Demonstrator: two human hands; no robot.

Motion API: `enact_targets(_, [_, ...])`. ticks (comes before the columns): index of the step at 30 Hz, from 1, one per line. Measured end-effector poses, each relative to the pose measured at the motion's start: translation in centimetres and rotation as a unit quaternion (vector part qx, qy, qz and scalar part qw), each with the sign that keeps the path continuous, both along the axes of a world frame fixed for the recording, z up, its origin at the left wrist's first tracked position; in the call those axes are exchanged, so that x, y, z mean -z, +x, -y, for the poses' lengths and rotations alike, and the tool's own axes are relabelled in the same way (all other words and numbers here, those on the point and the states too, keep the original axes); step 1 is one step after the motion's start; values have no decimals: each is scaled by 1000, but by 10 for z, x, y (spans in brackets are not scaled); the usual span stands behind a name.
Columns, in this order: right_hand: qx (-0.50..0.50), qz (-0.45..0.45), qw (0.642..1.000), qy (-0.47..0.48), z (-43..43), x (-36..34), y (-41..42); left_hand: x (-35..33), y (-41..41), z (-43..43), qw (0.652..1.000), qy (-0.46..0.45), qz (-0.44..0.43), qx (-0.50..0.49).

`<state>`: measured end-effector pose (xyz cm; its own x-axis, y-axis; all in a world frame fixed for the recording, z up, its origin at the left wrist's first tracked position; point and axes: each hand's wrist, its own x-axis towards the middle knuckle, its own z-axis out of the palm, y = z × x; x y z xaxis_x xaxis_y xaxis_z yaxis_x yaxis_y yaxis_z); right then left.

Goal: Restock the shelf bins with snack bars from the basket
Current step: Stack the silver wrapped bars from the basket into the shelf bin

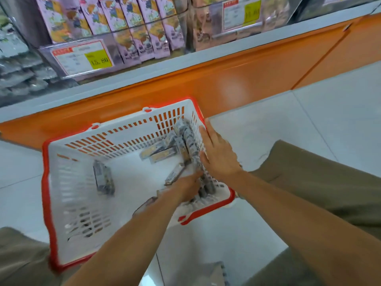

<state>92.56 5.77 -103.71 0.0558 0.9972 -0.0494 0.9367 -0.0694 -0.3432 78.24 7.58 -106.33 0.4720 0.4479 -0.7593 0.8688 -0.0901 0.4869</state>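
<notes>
Both hands in basket (pixel 46 182), on the snack bars (pixel 188 141).
Your right hand (pixel 218 153) lies flat, fingers straight, against the stack at the right wall; your left hand (pixel 185 187) reaches among them, grip hidden.

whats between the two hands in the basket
Head view: a row of snack bars on edge, between the left hand and right hand.

White slatted basket (pixel 68 182), red rim; orange shelf base (pixel 226 79); lilac packets (pixel 132 19).
</notes>
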Motion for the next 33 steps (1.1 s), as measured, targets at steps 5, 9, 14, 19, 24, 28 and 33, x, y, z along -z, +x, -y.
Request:
enact_targets(5, [-7,-2,1000,27,0,2,2,9,16,-3,998,-26,-44,30])
enact_targets(9, [-6,-3,999,35,1,3,1,15,1,-10,998,19,-51,-10])
enact_targets(14, [6,-7,1000,24,1,2,0,0,-43,-26,985,12,24,-173])
enact_targets(19, [-4,9,1000,-18,0,1,3,-35,-82,-31,950,-9,99,-297])
enact_targets(24, [2,21,997,-69,-5,-12,-1,-72,-110,-28,904,6,173,-390])
enact_targets(28, [7,-12,999,-34,-19,-49,-27,-104,-132,-31,873,48,217,-434])
enact_targets(33, [-98,-48,988,108,-54,-130,-82,-163,-156,-42,829,133,259,-477])
